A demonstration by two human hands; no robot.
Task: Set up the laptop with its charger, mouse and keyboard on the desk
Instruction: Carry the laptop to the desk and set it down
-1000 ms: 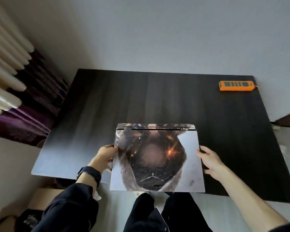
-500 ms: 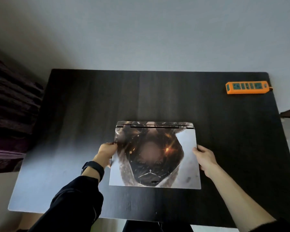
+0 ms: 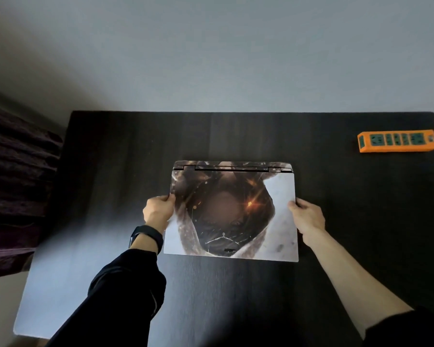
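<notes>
Both hands grip a closed laptop by its side edges. On the left, the left hand curls its fingers over the laptop's left edge about halfway along, closed on it; a dark band circles that wrist and a black sleeve covers the forearm. On the right, the right hand clasps the right edge at much the same level, thumb on top of the lid, fingers wrapped under and out of sight; its forearm is bare up to a dark sleeve at the near right corner of the view. The lid carries a printed skin in browns and pale grey with a small orange glint right of middle. Its hinge side lies far from the person, and the laptop sits over the middle of a dark wood-grain desk; whether it rests flat on the surface or is held just above it cannot be told. An orange power strip with green sockets lies at the far right corner of the desk, well apart from the laptop. A plain pale wall stands beyond the far edge.
</notes>
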